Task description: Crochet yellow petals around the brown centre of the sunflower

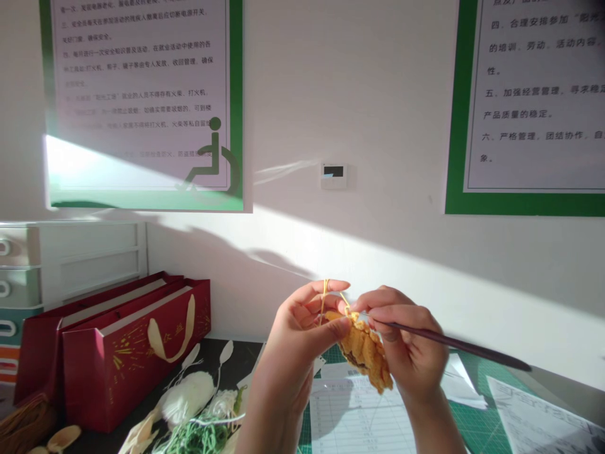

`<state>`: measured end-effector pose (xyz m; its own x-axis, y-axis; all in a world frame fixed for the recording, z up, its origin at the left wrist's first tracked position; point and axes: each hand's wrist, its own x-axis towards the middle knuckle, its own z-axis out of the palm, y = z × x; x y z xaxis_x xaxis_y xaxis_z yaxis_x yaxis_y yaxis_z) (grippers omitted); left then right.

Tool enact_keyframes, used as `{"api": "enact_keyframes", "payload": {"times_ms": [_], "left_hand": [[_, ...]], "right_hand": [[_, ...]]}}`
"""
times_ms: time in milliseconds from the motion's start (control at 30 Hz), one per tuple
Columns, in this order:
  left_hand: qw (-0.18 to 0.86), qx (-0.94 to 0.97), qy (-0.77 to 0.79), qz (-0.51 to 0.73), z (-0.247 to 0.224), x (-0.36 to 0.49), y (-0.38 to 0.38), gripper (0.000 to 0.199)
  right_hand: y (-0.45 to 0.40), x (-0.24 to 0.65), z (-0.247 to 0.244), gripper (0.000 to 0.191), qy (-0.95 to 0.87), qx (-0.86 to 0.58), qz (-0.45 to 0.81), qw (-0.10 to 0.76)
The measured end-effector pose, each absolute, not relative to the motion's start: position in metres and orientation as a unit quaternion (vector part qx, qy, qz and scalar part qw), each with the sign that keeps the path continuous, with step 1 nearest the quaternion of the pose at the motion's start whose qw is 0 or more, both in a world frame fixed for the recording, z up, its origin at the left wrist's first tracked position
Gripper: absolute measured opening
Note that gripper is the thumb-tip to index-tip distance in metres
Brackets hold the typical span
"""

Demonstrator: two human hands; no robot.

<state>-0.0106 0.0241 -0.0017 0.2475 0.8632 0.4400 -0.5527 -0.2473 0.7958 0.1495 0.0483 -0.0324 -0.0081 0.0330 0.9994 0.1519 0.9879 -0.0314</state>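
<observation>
My left hand [307,328] pinches the upper edge of a yellow crocheted piece [366,353], with yellow yarn [325,296] looped round its raised index finger. In my right hand [411,334] is a crochet hook [454,342]; its dark, tapered handle points out to the right. The thin metal end of the hook meets the yellow stitches between both hands, where a small loop of yarn stands up. The crocheted piece hangs below the fingers, its surface ribbed and bumpy, with a darker patch on its lower left. The hook's very tip is too small to make out.
Printed sheets [359,416] lie on a green cutting mat [477,378]. At the left are red gift bags [137,353], a white yarn ball [188,397], green yarn [203,435] and a drawer unit [94,258]. Posters and a small control panel [333,176] are on the wall.
</observation>
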Motion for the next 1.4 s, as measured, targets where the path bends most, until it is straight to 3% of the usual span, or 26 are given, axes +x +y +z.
{"api": "enact_keyframes", "payload": {"times_ms": [467,633,833,900,1033,1200,1400], "left_hand": [[0.587,0.484,0.162,0.628,0.001,-0.006,0.016,0.044],[0.596,0.454,0.162,0.642,-0.001,-0.001,0.013,0.049],[0.582,0.447,0.142,0.664,-0.001,0.008,0.009,0.045],[0.544,0.473,0.132,0.68,0.001,0.007,0.009,0.05],[0.509,0.529,0.137,0.665,0.002,0.0,0.013,0.074],[0.48,0.554,0.162,0.66,0.0,-0.008,0.018,0.068],[0.484,0.564,0.171,0.647,0.001,-0.017,0.017,0.054]], "right_hand": [[0.052,0.136,-0.035,0.015,-0.652,-0.073,0.026,0.754],[0.057,0.139,-0.038,0.016,-0.665,-0.076,-0.006,0.743],[0.055,0.134,-0.036,0.042,-0.63,-0.071,-0.263,0.727],[0.052,0.13,-0.034,0.042,-0.626,-0.088,-0.29,0.719],[0.046,0.129,-0.034,0.029,-0.651,-0.133,-0.218,0.715],[0.045,0.132,-0.039,0.025,-0.659,-0.104,-0.124,0.735],[0.038,0.128,-0.032,0.009,-0.593,-0.089,0.077,0.797]]}}
